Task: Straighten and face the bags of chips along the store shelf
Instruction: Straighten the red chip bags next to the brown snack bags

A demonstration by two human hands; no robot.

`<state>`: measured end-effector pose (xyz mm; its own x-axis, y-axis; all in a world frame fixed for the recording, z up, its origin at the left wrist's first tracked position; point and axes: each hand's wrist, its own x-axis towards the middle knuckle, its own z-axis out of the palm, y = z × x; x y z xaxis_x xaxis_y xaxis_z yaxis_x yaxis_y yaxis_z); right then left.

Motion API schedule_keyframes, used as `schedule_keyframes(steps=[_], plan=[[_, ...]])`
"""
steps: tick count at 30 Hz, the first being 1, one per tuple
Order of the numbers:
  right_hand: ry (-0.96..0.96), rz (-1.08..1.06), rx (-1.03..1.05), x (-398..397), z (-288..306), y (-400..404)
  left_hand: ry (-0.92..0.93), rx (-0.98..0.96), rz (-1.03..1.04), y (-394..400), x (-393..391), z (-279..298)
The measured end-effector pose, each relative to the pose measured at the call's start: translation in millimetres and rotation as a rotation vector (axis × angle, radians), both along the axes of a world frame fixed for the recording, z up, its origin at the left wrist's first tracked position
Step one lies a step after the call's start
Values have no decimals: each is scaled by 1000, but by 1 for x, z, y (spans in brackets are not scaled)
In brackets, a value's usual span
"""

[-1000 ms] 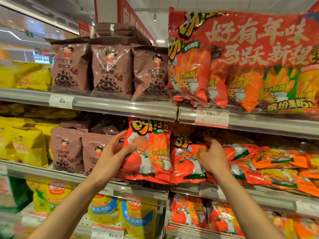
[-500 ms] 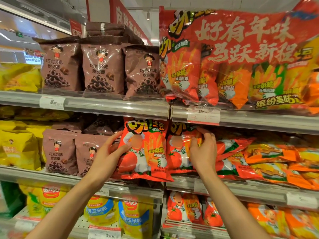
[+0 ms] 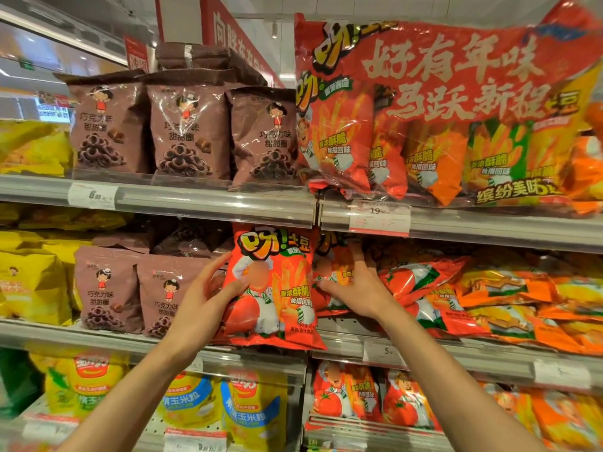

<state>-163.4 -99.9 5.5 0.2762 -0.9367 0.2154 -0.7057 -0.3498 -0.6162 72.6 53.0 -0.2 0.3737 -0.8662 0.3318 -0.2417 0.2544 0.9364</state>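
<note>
Okay, we see both hands up at the middle metal store shelf [image 3: 156,340], working the red glossy plastic chip bag with the tomato and chef print [image 3: 274,288]. That bag stands upright at the shelf's front edge, face out, its bottom seam overhanging the rail just left of the joint between shelf sections. Our left hand [image 3: 204,301] grips its left side, thumb on the front panel, fingers curled behind. Our right hand [image 3: 354,290] is on the second red chip bag [image 3: 329,272] just beside the first, to its right and partly behind it; fingers spread and lightly bent against its front and the thumb at its lower front, so we read it as a loose grip. We cannot tell whether that bag stands straight.

Right of the right hand, a pile of red, orange and green chip bags [image 3: 489,301] lies flat and slanted on the same shelf, overlapping. Left of the left hand, two brown foil bags with chocolate ring print [image 3: 130,291] stand upright, with yellow bags [image 3: 32,278] further left.

Upper shelf: three more brown foil ring bags [image 3: 186,132] in a row, one laid on top, and a large red multipack with clear window [image 3: 440,109] on the right. A white price tag [image 3: 378,218] sits on the rail under it. Lower shelf holds yellow-and-blue corn snack bags [image 3: 222,409] and more small red tomato bags [image 3: 368,399].
</note>
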Motion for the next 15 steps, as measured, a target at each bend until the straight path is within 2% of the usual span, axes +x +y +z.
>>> schedule_keyframes(steps=[2, 4, 11, 15], plan=[[85, 29, 55, -4, 1, 0, 18, 6, -3, -1, -1, 0], [96, 6, 21, -4, -2, -1, 13, 2, -8, -1, -3, 1], [-24, -99, -227, 3, -14, -5, 24, -8, -9, 2, -1, -1], [-65, -189, -220, 16, -15, -17, 20, -17, -5, 2, -5, 0]])
